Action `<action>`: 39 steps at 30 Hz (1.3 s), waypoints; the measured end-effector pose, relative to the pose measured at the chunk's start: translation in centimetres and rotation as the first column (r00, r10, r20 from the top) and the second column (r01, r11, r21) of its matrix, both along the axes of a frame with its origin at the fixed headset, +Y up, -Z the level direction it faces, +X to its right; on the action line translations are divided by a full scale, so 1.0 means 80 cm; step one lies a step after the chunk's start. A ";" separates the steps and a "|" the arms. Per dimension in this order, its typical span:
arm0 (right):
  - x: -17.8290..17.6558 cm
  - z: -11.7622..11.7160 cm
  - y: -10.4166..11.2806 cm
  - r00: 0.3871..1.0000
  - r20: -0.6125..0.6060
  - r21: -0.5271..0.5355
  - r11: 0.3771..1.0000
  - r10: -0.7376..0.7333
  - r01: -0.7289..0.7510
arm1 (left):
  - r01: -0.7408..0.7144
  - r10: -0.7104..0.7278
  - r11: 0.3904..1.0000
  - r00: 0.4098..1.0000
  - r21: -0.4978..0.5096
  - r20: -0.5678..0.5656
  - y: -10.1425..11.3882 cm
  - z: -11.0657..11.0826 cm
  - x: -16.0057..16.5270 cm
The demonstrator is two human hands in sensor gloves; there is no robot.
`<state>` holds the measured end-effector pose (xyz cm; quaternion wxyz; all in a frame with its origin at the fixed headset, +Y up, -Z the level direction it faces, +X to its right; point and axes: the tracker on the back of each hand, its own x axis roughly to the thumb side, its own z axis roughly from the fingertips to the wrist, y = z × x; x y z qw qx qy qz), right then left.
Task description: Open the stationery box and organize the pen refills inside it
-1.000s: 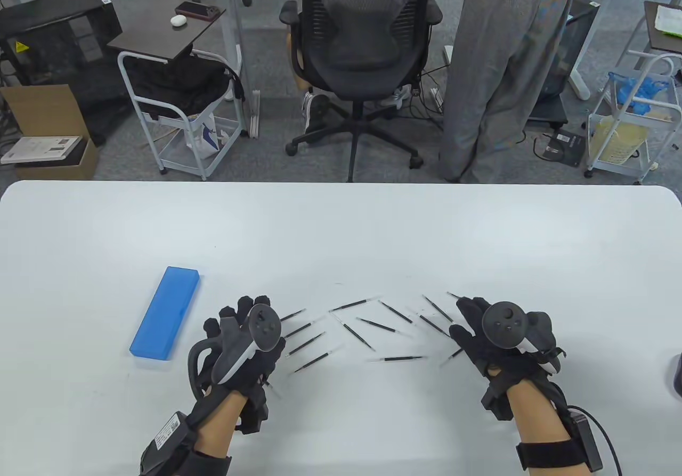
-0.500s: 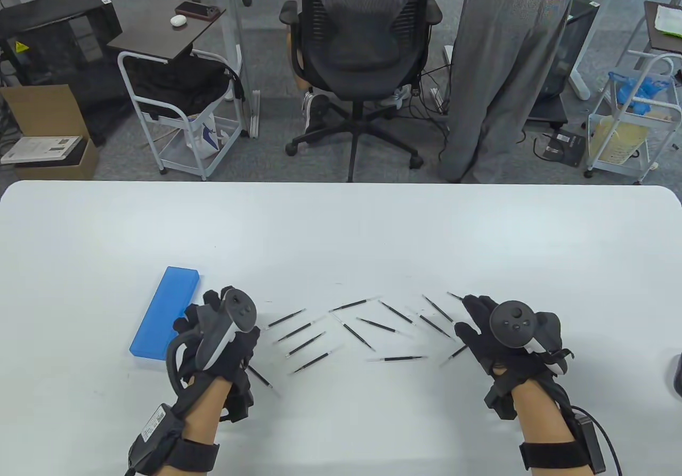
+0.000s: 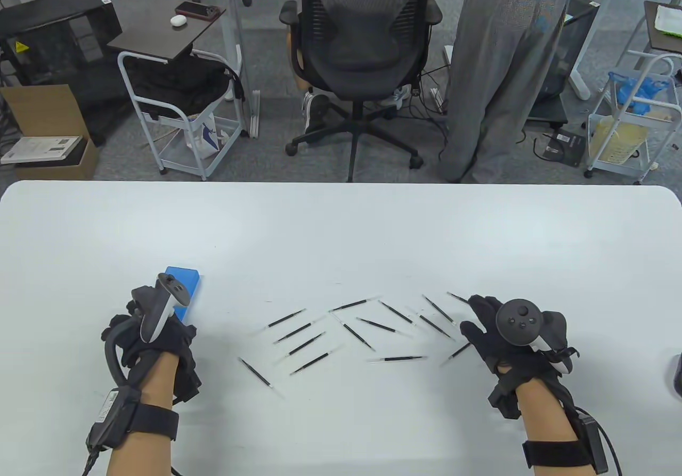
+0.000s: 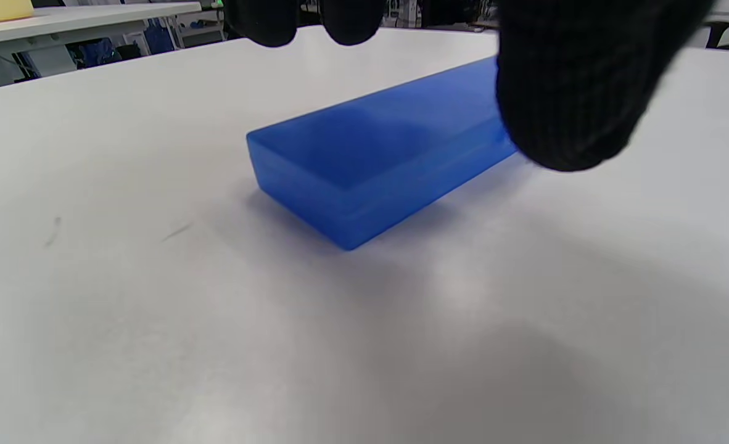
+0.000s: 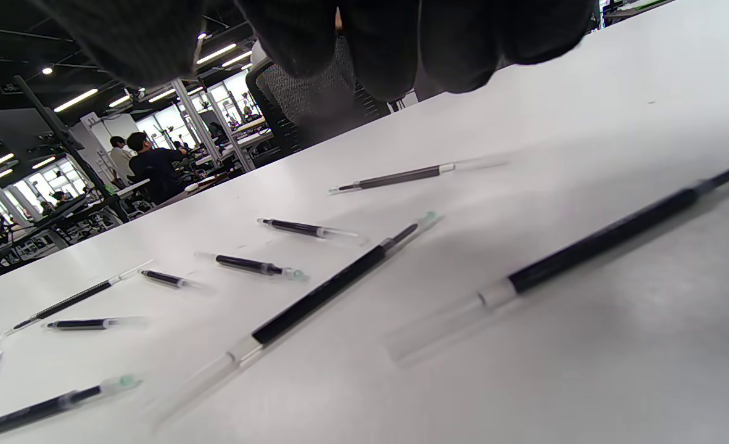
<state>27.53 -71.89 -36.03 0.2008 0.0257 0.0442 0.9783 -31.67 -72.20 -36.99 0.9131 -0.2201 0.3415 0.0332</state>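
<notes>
Two steps remain, and you are on the first: your left hand point(image 3: 152, 337) hovers, fingers loose and gripping nothing, over the closed blue stationery box point(image 4: 370, 154) near the table's point(image 3: 341, 220) left front; right hand point(image 3: 501, 337) idles unclenched beside the scattered pen refills point(image 3: 346, 332); next, lift the lid

The far half of the white table point(image 3: 341, 220) lies bare from edge to edge, giving a hand open passage there, while the near middle is strewn with pen refills point(image 3: 346, 332) lying loose at many angles with narrow gaps between them. The closed blue stationery box point(image 4: 370, 148) sits flat at the near left, largely covered in the table view by the left hand point(image 3: 152, 337), with open table on its left and far sides; the right hand point(image 3: 506, 337) blocks the right end of the scatter
</notes>
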 end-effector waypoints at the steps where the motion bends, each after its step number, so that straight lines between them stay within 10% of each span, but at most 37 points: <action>1: 0.000 0.000 -0.001 1.000 0.002 -0.003 1.000 -0.003 0.003 | -0.011 0.011 1.000 1.000 -0.005 -0.012 -0.003 0.001 -0.004; 15: 0.001 -0.002 -0.007 1.000 0.006 -0.028 0.999 0.019 -0.019 | 0.042 -0.044 0.994 0.999 0.099 0.025 -0.022 0.009 -0.013; 22: -0.011 0.004 0.007 0.999 -0.031 0.013 0.999 0.030 -0.030 | -0.088 -0.007 0.957 0.945 0.275 0.328 0.027 0.031 0.039; 30: -0.053 0.019 0.037 0.979 -0.159 0.118 0.987 0.130 -0.112 | -0.314 -0.080 0.893 0.593 0.322 0.801 0.068 0.100 0.179; 39: -0.092 0.079 0.060 0.891 -0.374 0.249 0.953 0.257 -0.170 | -0.286 -0.107 0.941 0.253 0.180 0.962 0.038 0.138 0.298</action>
